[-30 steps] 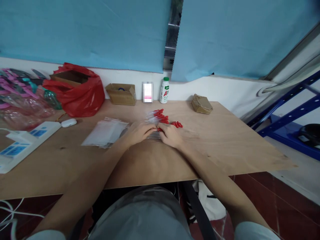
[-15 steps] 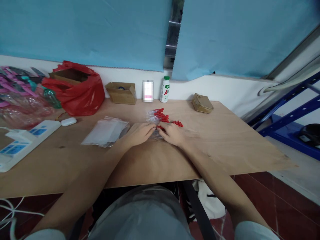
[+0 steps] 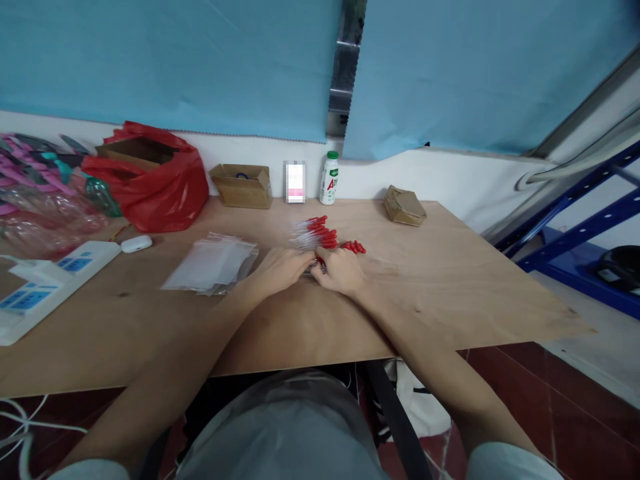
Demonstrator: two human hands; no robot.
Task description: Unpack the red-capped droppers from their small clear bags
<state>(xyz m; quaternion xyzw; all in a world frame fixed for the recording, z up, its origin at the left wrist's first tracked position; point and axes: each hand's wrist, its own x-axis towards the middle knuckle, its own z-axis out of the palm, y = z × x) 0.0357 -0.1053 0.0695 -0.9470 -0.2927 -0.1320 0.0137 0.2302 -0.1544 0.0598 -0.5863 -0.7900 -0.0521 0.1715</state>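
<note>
My left hand [image 3: 284,268] and my right hand [image 3: 342,269] meet at the middle of the table. Their fingers are closed around some slim red-handled tools with thin metal shafts, mostly hidden by the fingers. Just beyond my fingertips lies a pile of the same red-handled tools [image 3: 325,237], red ends pointing right and shafts pointing left. A smaller bunch of red handles [image 3: 354,247] rests beyond my right knuckles. To the left of my left hand lies a stack of clear zip bags [image 3: 213,263].
At the back stand a red plastic bag [image 3: 165,190], an open cardboard box [image 3: 243,187], a lit phone screen [image 3: 295,183], a white bottle [image 3: 329,180] and a small brown carton [image 3: 405,205]. A white power strip [image 3: 60,287] and a white case [image 3: 137,244] lie at left on the wooden table [image 3: 450,287].
My right hand has curled further inward, its fingers bending over the tools. The left hand stays almost in place, and the pile beyond looks the same.
</note>
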